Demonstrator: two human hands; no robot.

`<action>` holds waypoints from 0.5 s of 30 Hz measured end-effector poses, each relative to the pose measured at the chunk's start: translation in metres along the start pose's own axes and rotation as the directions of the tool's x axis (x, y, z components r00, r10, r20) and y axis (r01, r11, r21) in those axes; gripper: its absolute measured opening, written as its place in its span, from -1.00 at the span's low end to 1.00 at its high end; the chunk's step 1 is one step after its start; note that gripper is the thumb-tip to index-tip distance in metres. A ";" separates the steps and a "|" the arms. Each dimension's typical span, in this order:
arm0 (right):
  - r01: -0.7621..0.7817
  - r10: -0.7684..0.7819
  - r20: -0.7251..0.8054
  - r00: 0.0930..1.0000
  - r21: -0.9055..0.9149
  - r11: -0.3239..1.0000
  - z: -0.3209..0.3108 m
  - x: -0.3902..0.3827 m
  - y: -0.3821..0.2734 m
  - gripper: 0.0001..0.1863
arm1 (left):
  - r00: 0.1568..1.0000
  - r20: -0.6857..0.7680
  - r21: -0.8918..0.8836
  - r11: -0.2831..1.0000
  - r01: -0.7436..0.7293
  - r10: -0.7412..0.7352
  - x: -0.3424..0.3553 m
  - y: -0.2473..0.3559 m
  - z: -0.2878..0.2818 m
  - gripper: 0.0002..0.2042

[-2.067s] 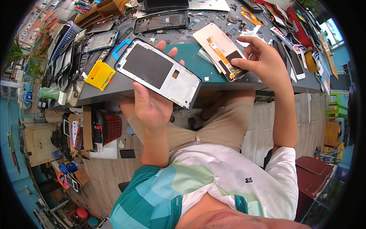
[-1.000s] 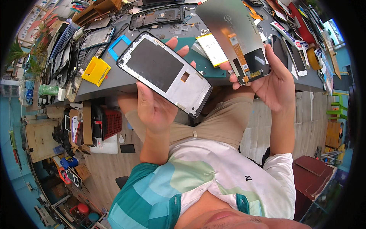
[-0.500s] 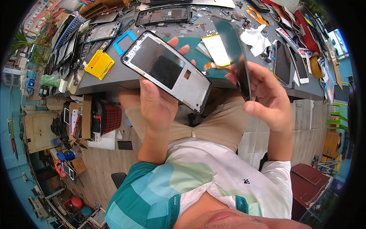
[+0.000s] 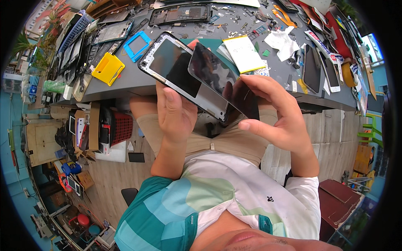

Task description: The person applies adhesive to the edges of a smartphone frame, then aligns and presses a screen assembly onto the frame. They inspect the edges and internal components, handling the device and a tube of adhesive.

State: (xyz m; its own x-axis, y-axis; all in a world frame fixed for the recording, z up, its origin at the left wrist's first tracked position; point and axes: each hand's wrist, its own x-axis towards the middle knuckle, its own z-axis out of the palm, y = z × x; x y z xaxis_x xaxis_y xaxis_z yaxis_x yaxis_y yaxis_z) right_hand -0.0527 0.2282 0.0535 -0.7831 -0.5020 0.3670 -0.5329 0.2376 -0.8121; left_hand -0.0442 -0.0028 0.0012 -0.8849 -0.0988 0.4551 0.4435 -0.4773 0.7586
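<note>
My left hand (image 4: 176,112) is wrapped around a phone frame (image 4: 173,70), thumb along its near edge and fingers behind it. The frame is black-rimmed with a silver inside and a large dark rectangle in it. A glossy black phone screen (image 4: 215,75) is in my right hand (image 4: 281,112), gripped at its right end between thumb and fingers. It lies tilted over the right part of the frame and hides much of it. Whether the two touch along the edge, I cannot tell. Both parts are held up in front of the workbench edge.
On the grey workbench (image 4: 138,81) lie a white flat block with yellow edges (image 4: 245,54), a yellow holder (image 4: 109,70), a blue frame (image 4: 137,46), crumpled white tissue (image 4: 281,44) and many small parts. Phones (image 4: 310,69) lie at the right, stacked phone parts at the left.
My right hand has brought the screen leftward, from upright beside the frame to over its right part. The screen's glossy face now shows. My left hand with the frame has barely shifted.
</note>
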 end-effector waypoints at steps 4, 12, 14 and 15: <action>-0.023 0.023 -0.022 0.999 -0.005 1.000 0.006 -0.001 -0.002 -0.21 | 0.998 0.025 -0.063 0.996 -0.057 0.059 0.004 -0.006 0.003 -0.27; 0.047 -0.050 -0.029 0.998 -0.085 0.995 0.014 0.002 -0.005 -0.15 | 1.000 0.008 -0.008 1.000 -0.021 0.021 0.001 -0.009 0.012 -0.23; 0.061 -0.064 -0.033 0.997 -0.107 0.992 0.016 0.001 -0.005 -0.12 | 1.000 -0.020 -0.035 0.999 0.012 -0.013 -0.001 -0.010 0.017 -0.22; 0.065 -0.069 -0.034 0.997 -0.116 0.991 0.017 0.001 -0.004 -0.12 | 1.000 -0.022 -0.032 0.999 0.006 -0.006 -0.002 -0.011 0.018 -0.22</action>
State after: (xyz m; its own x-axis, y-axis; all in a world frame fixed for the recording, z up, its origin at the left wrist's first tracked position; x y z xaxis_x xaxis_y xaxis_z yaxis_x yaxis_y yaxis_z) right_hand -0.0455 0.2124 0.0495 -0.7550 -0.4886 0.4373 -0.6158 0.2994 -0.7288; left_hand -0.0449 0.0182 0.0008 -0.8907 -0.1152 0.4397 0.4337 -0.5055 0.7459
